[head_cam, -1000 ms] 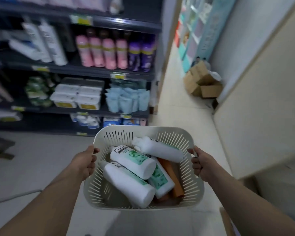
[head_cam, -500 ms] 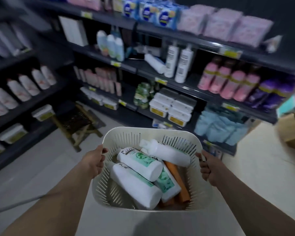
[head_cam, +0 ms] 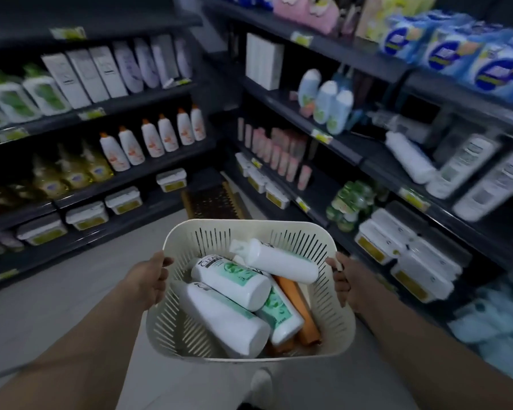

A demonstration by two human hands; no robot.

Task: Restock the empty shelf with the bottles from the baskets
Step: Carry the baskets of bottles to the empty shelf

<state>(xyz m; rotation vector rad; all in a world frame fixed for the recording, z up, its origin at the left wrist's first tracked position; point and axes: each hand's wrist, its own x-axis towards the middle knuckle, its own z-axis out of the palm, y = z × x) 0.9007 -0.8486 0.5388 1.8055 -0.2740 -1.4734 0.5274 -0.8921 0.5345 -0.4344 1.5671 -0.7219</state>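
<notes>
I carry a cream slotted plastic basket (head_cam: 190, 335) in front of me at waist height. My left hand (head_cam: 150, 281) grips its left rim and my right hand (head_cam: 345, 279) grips its right rim. Inside lie several white shampoo bottles with green labels (head_cam: 230, 281) piled on their sides, and an orange bottle (head_cam: 301, 309) beneath them. On the right, a dark shelf (head_cam: 359, 155) holds one white bottle (head_cam: 409, 158) lying down and two grey-white bottles (head_cam: 465, 167) beside it, with a bare stretch to their left.
Dark shelving lines the left and right sides and meets in a corner ahead. White orange-capped bottles (head_cam: 154, 137), boxes and tubs fill the left shelves. A low wooden stool (head_cam: 216, 202) stands on the floor in the corner. Pale floor (head_cam: 57, 294) lies between.
The view has swung left, from the aisle end to the shelf corner. The shelves are closer now. Both hands keep the same grip on the basket, and the bottles lie as before.
</notes>
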